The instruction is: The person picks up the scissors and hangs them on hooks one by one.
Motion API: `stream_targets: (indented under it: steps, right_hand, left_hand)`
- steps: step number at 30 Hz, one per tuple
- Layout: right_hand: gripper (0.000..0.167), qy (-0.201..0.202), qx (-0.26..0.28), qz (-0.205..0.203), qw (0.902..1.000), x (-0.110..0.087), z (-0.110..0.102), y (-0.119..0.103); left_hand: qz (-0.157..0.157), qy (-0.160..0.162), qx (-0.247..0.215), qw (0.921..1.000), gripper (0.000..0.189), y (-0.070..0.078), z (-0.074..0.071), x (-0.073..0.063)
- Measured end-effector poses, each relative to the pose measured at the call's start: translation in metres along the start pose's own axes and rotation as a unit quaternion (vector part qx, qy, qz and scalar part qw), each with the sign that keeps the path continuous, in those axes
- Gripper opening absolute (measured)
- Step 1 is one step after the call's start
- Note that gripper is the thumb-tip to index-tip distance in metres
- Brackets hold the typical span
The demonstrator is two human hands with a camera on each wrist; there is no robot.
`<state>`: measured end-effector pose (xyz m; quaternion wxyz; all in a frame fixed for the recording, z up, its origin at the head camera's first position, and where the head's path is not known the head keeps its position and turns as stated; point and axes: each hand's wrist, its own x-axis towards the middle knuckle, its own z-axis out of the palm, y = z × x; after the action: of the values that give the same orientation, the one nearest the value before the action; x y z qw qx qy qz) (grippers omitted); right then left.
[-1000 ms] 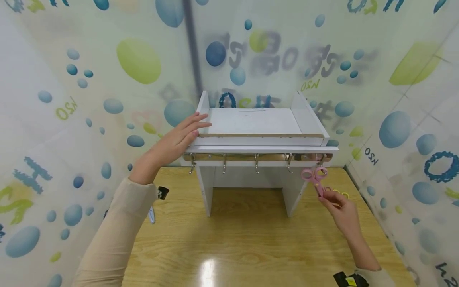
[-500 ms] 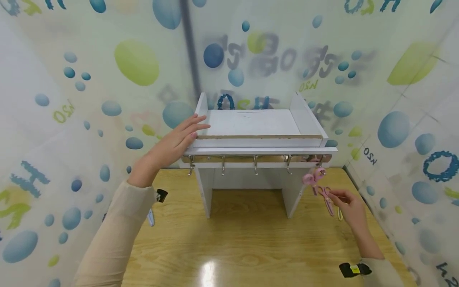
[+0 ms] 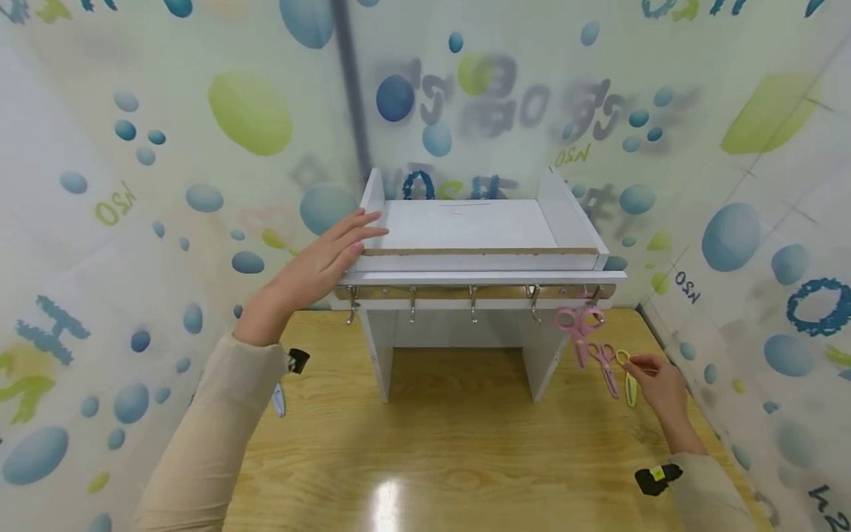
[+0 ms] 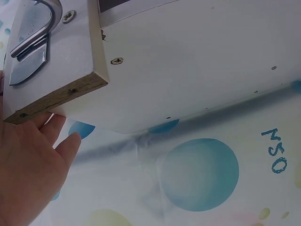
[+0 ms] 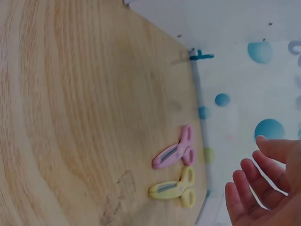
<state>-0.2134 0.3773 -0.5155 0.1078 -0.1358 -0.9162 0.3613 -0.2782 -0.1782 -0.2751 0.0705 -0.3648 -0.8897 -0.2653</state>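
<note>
My left hand rests on the left end of a white shelf unit, fingers extended; in the left wrist view it lies against the board's edge. Pink scissors hang by a handle at the rightmost hook of the metal strip. My right hand hovers right of them, holding nothing; the right wrist view shows its fingers loosely bent and apart. Below it, a second pair of pink scissors and yellow scissors lie side by side on the wooden table.
Several other hooks line the strip with nothing hanging from them. A light blue object lies on the table at the left, partly hidden by the sleeve. Patterned fabric walls enclose the table at the back and sides.
My right hand has let go of the pink scissors at the hook and drawn back rightward. The hanging scissors have swung and turned face-on. My left hand stays on the shelf.
</note>
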Motion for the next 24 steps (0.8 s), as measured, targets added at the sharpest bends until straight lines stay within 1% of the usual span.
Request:
stream_targets:
  steps: [4, 7, 14, 17, 21, 24]
  right_hand:
    - [0.037, -0.001, -0.018, 0.027, 0.9995, 0.004, 0.004, 0.015]
    - [0.037, -0.002, -0.026, 0.04, 0.9989, 0.005, 0.006, 0.021]
    - [0.036, 0.005, -0.034, 0.047, 0.9983, 0.004, 0.013, 0.039]
    - [0.039, -0.005, -0.036, 0.059, 0.9976, 0.003, 0.015, 0.047]
    - [0.043, -0.028, -0.043, 0.082, 0.9953, 0.003, 0.019, 0.052]
    - [0.046, -0.041, -0.064, 0.084, 0.9936, 0.006, 0.022, 0.055]
  left_hand:
    - [0.001, -0.002, 0.002, 1.0, 0.049, 0.0, -0.001, -0.001]
    - [-0.003, -0.005, 0.001, 1.0, 0.049, 0.001, -0.002, -0.003]
    - [-0.004, -0.004, -0.003, 1.0, 0.049, 0.002, -0.002, -0.003]
    - [-0.003, -0.005, -0.002, 1.0, 0.05, 0.001, -0.001, -0.002]
    - [-0.002, -0.004, -0.003, 1.0, 0.05, 0.0, -0.001, -0.002]
    - [0.0, -0.001, -0.001, 1.0, 0.05, 0.0, -0.001, -0.003]
